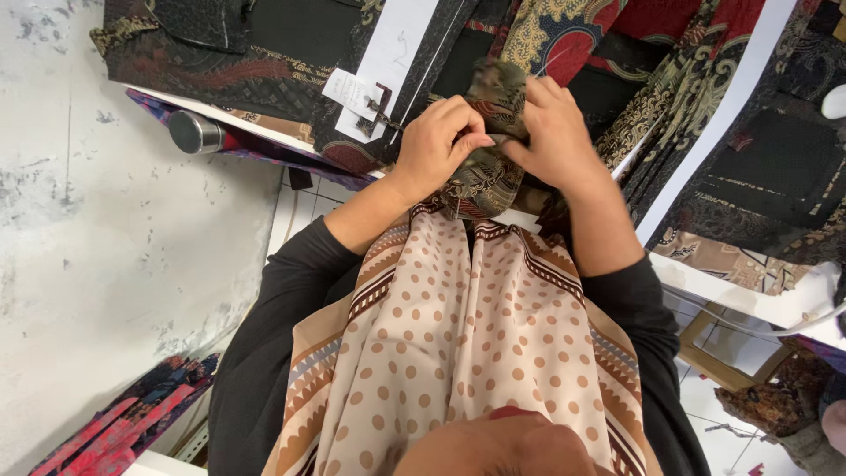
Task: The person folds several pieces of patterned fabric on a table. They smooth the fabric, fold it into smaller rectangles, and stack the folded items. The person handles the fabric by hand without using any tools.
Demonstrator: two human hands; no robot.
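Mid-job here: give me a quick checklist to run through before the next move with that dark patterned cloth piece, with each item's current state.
1. Left hand gripping the cloth piece: ok, fingers pinch it near the top.
2. Right hand on it too: ok.
3. Cloth piece apart from the garments on the table: cannot tell, the patterns merge.
4. Metal flask away from both hands: ok, at the table edge, far left.
5. Any tool between the fingers: cannot tell, hidden.
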